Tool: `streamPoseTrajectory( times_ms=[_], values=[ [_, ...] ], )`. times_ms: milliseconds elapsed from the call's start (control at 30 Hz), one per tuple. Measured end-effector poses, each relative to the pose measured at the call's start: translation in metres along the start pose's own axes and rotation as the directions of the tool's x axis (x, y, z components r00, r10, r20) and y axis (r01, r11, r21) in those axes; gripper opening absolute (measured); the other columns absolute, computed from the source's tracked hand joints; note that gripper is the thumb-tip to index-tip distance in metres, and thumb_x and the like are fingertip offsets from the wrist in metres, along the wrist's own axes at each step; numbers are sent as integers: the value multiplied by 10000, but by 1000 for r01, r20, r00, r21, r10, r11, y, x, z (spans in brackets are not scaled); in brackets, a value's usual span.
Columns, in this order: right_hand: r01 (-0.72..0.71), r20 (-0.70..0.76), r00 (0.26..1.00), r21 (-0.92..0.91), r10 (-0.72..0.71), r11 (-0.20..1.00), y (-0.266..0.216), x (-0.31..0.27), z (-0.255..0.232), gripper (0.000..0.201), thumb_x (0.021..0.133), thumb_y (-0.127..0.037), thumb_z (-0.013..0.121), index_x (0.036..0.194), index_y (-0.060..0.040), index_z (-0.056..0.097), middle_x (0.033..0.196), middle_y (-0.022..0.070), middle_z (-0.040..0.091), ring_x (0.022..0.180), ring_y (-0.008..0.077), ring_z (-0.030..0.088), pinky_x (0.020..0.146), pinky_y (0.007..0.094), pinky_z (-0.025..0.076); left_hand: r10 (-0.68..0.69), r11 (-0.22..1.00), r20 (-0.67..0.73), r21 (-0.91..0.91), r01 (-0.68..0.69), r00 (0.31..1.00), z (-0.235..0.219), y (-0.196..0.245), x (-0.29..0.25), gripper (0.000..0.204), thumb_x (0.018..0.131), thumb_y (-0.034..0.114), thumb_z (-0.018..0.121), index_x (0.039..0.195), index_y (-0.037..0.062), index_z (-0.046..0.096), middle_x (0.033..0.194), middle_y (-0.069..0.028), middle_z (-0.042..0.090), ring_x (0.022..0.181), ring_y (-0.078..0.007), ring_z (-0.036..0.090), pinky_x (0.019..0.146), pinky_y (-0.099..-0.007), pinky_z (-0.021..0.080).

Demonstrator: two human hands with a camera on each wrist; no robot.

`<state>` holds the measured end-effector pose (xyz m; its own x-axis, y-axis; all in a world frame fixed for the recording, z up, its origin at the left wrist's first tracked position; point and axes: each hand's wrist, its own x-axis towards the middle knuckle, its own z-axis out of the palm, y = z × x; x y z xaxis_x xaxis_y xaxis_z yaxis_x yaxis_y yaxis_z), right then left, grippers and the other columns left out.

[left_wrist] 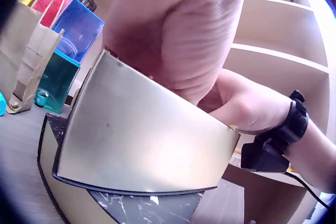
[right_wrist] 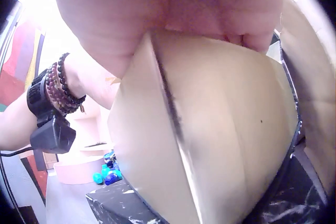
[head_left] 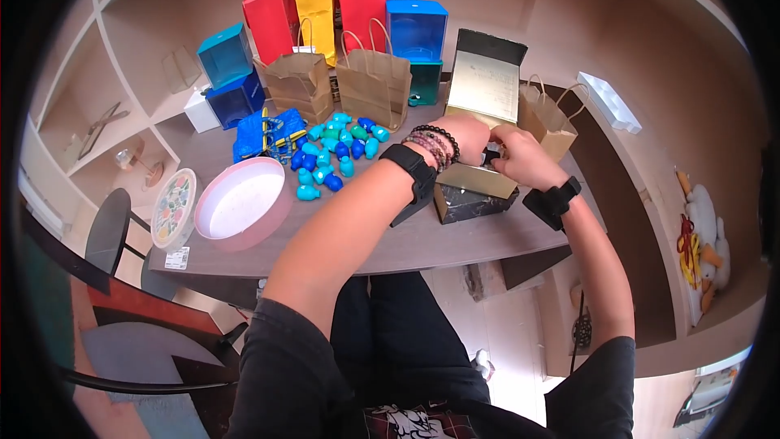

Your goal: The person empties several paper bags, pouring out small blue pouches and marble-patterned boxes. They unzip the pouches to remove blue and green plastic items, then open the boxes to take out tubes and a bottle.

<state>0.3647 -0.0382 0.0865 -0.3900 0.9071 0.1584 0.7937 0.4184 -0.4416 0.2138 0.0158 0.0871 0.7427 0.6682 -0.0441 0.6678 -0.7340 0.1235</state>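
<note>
A black marble-patterned box (head_left: 471, 207) with a gold inside stands near the table's front edge. Its tall lid (head_left: 485, 85) is raised at the back, and a gold flap (head_left: 481, 181) sticks out on the near side. My left hand (head_left: 461, 138) reaches over the flap into the box mouth. From the right, my right hand (head_left: 522, 161) meets it there, fingers bent. A small dark patch shows between the two hands; I cannot tell what they hold. In both wrist views the flap (left_wrist: 142, 134) hides the fingertips.
Several blue and teal bottle-shaped pieces (head_left: 347, 167) lie left of the box, beside a pink round tin (head_left: 272, 223) and its floral lid (head_left: 173, 210). Brown paper bags (head_left: 374, 89) stand behind, with another bag (head_left: 552, 118) right of the box. Blue bins (head_left: 416, 28) are stacked at the back.
</note>
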Motion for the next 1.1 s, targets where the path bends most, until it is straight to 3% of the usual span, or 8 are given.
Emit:
streamPoseTrajectory(
  times_ms=[67,300,500,600,767,1067,1100],
  values=[
    [53,-115,992,19,-51,998,6,-2,6,343,671,0,580,1007,68,568,1038,224,580,1015,349,543,881,372,429,-23,1000,32,1,23,999,1,1,1,337,676,201,597,914,-36,619,877,-223,630,846,-340,612,773,-381,491],
    [153,-227,965,95,-128,984,18,-4,16,269,697,-14,572,960,45,578,983,182,583,950,331,555,841,378,441,-24,999,22,-29,25,999,8,-5,9,342,659,221,611,900,-21,626,865,-211,633,837,-336,612,769,-377,489],
    [212,-340,922,39,-187,976,23,-6,23,251,707,-8,573,955,27,556,954,169,572,932,306,550,825,370,447,-66,998,-189,-35,61,980,17,-1,6,272,652,204,638,841,10,623,817,-159,645,827,-295,624,756,-385,492],
    [203,-383,916,183,-120,962,19,-8,24,319,725,-12,587,1035,10,511,983,165,554,952,296,545,826,359,447,-19,996,-298,-94,-9,954,22,-8,8,303,662,209,636,885,6,606,822,-159,645,831,-293,624,764,-385,489],
    [175,-475,877,176,-72,969,22,-8,29,404,762,-29,591,1129,25,429,1075,169,491,974,294,540,842,353,444,-36,978,-329,-205,-34,944,25,-15,9,260,665,254,646,816,41,643,845,-173,642,841,-315,618,760,-393,493],
    [194,-538,838,143,-88,971,25,-7,33,471,766,-44,595,1183,36,391,1103,193,476,1020,320,513,878,366,429,-80,969,-480,-244,-45,874,23,-11,5,331,694,278,651,852,-7,591,816,-183,639,819,-325,617,744,-411,485],
    [194,-537,839,141,-90,971,25,-7,34,471,766,-44,595,1183,36,391,1103,193,476,1020,320,513,878,366,429,-120,944,-512,-324,-61,850,22,-10,4,331,697,281,652,848,-6,586,799,-176,640,802,-327,620,733,-409,488]
  ],
)
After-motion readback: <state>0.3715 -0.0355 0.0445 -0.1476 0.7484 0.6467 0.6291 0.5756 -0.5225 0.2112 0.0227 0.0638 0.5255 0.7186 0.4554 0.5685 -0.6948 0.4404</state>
